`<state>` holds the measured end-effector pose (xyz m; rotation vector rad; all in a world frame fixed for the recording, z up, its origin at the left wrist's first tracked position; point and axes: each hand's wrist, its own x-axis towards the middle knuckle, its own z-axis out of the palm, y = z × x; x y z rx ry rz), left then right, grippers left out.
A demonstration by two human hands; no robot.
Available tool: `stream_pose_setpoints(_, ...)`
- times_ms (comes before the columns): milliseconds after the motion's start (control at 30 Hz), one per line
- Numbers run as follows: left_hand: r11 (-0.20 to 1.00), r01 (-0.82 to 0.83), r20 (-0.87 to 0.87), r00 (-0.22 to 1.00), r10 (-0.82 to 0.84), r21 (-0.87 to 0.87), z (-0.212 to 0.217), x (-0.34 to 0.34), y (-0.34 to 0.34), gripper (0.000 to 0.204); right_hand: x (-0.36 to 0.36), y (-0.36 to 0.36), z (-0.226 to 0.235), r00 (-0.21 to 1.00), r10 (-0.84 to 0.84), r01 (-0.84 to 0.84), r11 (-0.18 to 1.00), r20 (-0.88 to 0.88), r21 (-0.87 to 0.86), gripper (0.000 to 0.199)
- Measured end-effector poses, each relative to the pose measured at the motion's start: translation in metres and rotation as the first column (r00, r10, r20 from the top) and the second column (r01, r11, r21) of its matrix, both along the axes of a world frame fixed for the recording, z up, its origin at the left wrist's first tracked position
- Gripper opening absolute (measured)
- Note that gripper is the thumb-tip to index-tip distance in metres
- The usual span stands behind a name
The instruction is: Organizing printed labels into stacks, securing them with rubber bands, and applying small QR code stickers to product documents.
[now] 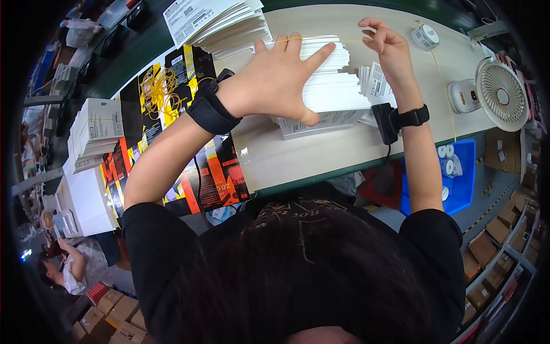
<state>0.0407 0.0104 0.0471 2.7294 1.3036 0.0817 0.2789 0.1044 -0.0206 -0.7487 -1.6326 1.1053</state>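
A bundle of thin white printed card pieces (332, 86), perhaps flattened boxes, lies on the pale table in front of me. My left hand (272, 77) rests on its left part with the fingers spread wide, the thumb over the near side. A thin yellow rubber band (344, 38) stretches across the bundle's far end, from the left fingers to my right hand (387, 46). The right hand is raised past the bundle's right end, thumb and fingertips pinched on the band. More white printed pieces (378, 83) stand beneath the right wrist.
Yellow rubber bands (160, 89) lie heaped on black-and-yellow printed sheets. Other card stacks (220, 26) stand at the far left and left (97, 129). A label roll (425, 36) and white fan (501, 94) are at right. Below hangs a blue bin (467, 178). Another person (80, 264) sits lower left.
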Motion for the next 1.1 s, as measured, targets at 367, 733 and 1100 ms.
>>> stream_pose_setpoints(367,1.000,-0.014,0.025,1.000,0.014,-0.016,0.002,0.000,-0.002,0.102,-0.013,0.019,0.016,0.710,-0.217,-0.133,0.893,0.670,0.431,0.057)
stream_pose_setpoints(733,1.000,0.001,0.018,1.000,-0.001,-0.007,0.007,0.001,-0.003,0.102,-0.032,0.013,0.028,0.678,0.511,-0.351,0.857,0.528,-0.378,0.041)
stream_pose_setpoints(1100,0.999,-0.019,-0.013,1.000,0.019,-0.031,0.005,0.010,-0.002,0.100,-0.019,-0.043,0.026,0.969,0.242,-0.205,0.702,-0.042,-0.682,0.041)
